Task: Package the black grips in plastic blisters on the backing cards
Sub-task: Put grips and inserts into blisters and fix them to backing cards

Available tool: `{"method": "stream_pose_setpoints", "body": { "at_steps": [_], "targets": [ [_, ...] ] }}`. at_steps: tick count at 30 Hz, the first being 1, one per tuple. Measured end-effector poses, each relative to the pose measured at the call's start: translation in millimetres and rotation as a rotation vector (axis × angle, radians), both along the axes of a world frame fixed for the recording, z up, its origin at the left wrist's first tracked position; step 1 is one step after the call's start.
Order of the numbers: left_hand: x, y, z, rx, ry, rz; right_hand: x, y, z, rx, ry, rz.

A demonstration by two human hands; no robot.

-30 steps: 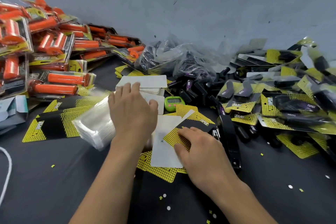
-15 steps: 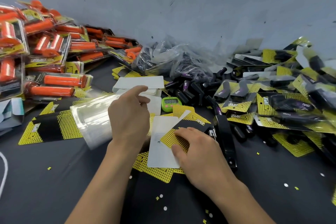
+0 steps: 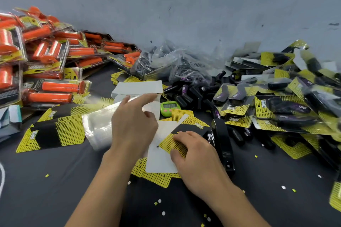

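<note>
Left hand: fingers bent, thumb and forefinger pinching a clear blister just above the blister stack | Right hand: fingers nearly flat, gripping nothing, pressing a yellow backing card onto the worktop | Black grips: heaped loose behind the green timer

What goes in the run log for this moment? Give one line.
phase: blister pickup | left hand: pinches clear blister | right hand: presses backing card | black grips: loose pile, unpacked
</note>
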State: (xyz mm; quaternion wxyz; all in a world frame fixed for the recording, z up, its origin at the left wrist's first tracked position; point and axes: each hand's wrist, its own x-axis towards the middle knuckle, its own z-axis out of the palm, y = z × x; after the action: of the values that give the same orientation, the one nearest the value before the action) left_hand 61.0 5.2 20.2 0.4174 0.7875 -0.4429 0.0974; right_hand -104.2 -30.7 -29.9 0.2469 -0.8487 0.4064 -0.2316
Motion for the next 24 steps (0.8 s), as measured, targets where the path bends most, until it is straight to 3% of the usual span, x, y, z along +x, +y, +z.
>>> {"method": "stream_pose_setpoints", "body": {
  "at_steps": [3, 5, 7, 11, 15, 20, 24],
  "targets": [
    [25.2, 6.3, 17.5, 0.210, -0.069, 0.047, -0.2, -1.1, -1.6, -0.007, -0.002, 0.003],
    [44.5, 10.6, 29.9, 0.471, -0.013, 0.039, -0.3, -1.8, -2.6, -0.009, -0.003, 0.003],
    [57.2, 13.5, 37.4, 0.575, 0.052, 0.015, 0.1, -1.9, -2.7, -0.012, -0.004, 0.005],
    [61.9, 14.9, 42.9, 0.515, 0.083, -0.055, 0.0, -1.7, -2.2, -0.020, -0.010, 0.011],
    [57.4, 15.2, 42.3, 0.437, -0.097, 0.018, -1.3, -0.6, -2.0, -0.014, -0.020, 0.013],
    [59.8, 7.7, 37.2, 0.403, -0.066, -0.060, -0.3, -0.1, -3.1, -0.020, -0.018, 0.019],
    [66.6, 4.2, 30.8, 0.287, -0.129, 0.068, -0.6, 0.0, -3.8, -0.011, -0.027, 0.020]
  ]
}}
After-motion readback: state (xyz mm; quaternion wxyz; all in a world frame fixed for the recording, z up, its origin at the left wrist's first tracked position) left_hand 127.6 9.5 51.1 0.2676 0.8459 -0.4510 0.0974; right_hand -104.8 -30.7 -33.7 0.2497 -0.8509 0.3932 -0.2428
